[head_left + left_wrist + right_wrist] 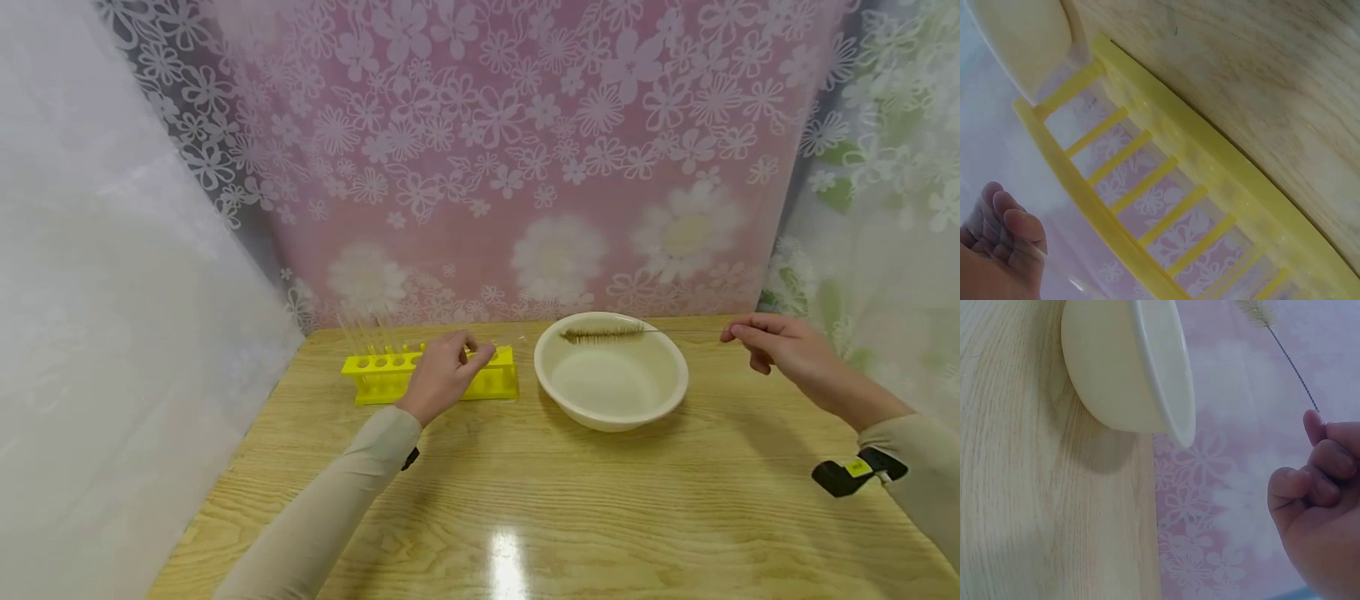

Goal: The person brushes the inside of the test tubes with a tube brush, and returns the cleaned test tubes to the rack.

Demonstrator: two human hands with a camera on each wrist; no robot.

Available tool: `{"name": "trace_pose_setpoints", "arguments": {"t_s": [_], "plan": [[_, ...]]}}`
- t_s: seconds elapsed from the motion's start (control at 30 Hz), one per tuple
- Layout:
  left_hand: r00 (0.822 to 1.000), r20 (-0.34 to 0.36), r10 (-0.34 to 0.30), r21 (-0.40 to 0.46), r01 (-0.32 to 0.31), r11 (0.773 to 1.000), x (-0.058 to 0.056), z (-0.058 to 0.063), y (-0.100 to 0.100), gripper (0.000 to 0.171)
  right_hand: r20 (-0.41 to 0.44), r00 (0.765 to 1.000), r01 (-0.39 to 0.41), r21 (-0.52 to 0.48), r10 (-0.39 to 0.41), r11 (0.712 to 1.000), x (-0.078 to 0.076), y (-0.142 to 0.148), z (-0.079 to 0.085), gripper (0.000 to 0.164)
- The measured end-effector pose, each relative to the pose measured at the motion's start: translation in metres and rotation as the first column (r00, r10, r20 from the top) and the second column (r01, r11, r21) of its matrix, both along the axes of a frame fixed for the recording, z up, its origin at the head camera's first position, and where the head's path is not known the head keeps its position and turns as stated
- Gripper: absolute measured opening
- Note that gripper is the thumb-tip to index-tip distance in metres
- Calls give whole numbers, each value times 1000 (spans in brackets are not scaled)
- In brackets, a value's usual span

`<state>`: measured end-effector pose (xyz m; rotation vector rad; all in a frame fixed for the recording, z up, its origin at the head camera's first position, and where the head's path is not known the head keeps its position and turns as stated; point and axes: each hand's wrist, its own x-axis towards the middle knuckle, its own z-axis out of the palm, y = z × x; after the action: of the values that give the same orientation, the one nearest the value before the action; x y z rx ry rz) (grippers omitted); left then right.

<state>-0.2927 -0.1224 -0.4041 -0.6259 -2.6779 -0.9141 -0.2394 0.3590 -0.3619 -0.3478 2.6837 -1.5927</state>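
Standing by the far left corner of the table point(465, 500), several thin clear tubes point(367, 329) rise from the left end of a yellow rack point(382, 371), which sits parallel to the far edge. Above the rack's right half is the left hand point(442, 377), thumb and fingers seemingly pinching one more clear tube point(1075, 284); it is so transparent that the exact contact is hard to see. A light but sure hold would suit it best, since something this thin and smooth could slip or crack under a hard squeeze. Right of the rack, near the middle of the far edge, rests a cream bowl point(611, 392). Over the bowl's far side hangs the bristly head of a brush point(603, 335), lying nearly level and apparently apart from the rim. Toward the far right corner, the right hand point(787, 346) pinches the brush's wire handle near its end between thumb and forefinger, the other fingers curled below. Gripping so far back gives reach but little control, so the wire is best guided straight and slowly, without bending.
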Motion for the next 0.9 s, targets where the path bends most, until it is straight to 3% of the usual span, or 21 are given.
{"name": "trace_pose_setpoints", "arguments": {"t_s": [0.23,0.5,0.9], "plan": [[1000,28,14,-20,-13,1000,-2,-6,2,61,-2,1000,-18,29,18,999,2,1,7,37],[997,68,34,-49,-31,998,2,-5,10,59,-13,1000,-16,66,17,998,2,-4,14,39],[998,36,42,-52,-40,998,5,-7,25,61,-25,999,-34,45,36,998,3,-6,13,34]]}}
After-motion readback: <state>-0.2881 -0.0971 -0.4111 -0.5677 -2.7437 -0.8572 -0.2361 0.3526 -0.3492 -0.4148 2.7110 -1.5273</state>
